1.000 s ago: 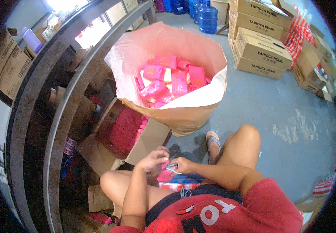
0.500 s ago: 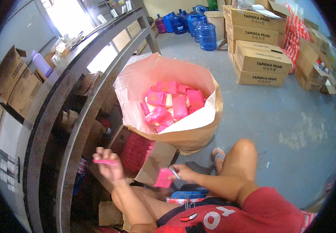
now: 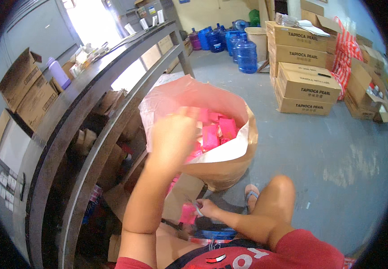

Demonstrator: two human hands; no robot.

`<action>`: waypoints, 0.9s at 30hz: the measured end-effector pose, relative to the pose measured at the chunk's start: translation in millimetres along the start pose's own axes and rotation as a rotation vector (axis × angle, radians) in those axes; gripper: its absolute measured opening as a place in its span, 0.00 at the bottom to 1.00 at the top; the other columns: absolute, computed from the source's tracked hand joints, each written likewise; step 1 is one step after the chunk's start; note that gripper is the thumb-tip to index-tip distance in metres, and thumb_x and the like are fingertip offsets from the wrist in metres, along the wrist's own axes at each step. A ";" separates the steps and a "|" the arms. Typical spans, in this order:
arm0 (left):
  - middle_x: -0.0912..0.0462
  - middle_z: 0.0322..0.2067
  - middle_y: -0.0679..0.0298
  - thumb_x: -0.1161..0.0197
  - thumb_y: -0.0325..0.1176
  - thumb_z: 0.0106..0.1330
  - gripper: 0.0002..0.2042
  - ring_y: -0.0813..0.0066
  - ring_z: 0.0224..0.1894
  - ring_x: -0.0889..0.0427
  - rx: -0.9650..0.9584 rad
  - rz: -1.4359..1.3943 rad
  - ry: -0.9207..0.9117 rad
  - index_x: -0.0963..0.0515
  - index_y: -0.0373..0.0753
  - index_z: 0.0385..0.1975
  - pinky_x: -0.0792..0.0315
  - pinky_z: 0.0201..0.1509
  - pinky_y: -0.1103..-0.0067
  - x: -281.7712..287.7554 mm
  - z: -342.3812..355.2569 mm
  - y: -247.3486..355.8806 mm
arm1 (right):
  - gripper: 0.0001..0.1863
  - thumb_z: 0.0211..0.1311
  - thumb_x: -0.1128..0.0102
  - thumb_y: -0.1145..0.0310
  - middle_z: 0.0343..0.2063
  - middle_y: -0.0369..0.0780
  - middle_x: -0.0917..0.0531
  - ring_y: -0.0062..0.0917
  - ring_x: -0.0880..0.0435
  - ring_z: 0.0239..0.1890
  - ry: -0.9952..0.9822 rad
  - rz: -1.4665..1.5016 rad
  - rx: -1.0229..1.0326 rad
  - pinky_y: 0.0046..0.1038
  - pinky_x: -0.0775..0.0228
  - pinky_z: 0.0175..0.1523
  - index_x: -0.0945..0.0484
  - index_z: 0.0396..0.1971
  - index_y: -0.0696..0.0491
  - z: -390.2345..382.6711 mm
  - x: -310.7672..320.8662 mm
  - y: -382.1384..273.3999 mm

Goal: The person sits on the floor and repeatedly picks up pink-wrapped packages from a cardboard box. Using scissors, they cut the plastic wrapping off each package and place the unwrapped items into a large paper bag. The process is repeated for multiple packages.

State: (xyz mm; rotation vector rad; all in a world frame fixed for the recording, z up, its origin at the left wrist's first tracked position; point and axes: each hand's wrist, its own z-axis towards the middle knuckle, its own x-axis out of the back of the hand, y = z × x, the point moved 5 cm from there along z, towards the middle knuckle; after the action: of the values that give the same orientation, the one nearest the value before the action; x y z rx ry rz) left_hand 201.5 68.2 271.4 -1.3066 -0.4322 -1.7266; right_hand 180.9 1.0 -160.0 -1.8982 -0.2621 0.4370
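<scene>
My left hand (image 3: 172, 134) is over the near left side of a large paper sack (image 3: 223, 172). Motion smears its fingers, so I cannot tell whether it holds anything. Pink packets (image 3: 210, 136) lie heaped inside the sack, partly hidden behind this hand. Low in the middle, my right hand (image 3: 208, 208) is closed around the light blue handles of a pair of scissors (image 3: 199, 210). A single pink packet (image 3: 187, 214) hangs right beside those fingers, seemingly held along with the scissors. Below the sack is an open cardboard box (image 3: 186, 190), with some pink showing at its left.
A long dark table (image 3: 113, 67) runs along the left, with cartons and a purple bottle (image 3: 58, 74) on it. Blue water jugs (image 3: 247, 57) stand at the back. Stacked cardboard cartons (image 3: 308, 85) and a red-striped bag (image 3: 342, 58) occupy the far right.
My left hand, which was low at the left with a pink packet, has swung up and right over the sack. The right hand still holds the scissors. The whole view has shifted slightly.
</scene>
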 end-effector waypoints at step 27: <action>0.34 0.57 0.60 0.49 0.67 0.60 0.36 0.64 0.55 0.33 1.655 -2.081 0.598 0.38 0.47 0.62 0.42 0.63 0.68 -243.8 -305.9 15.3 | 0.19 0.58 0.36 0.72 0.43 0.39 0.20 0.28 0.19 0.44 -0.051 0.789 0.010 0.36 0.25 0.51 0.28 0.49 0.56 -12.5 -28.5 -83.0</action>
State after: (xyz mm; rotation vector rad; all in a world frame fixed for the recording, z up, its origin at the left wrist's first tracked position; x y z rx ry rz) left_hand 45.2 -51.9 -66.8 1.4512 -2.4769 -1.6200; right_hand 162.5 9.3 -73.7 -1.9282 0.4803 1.0037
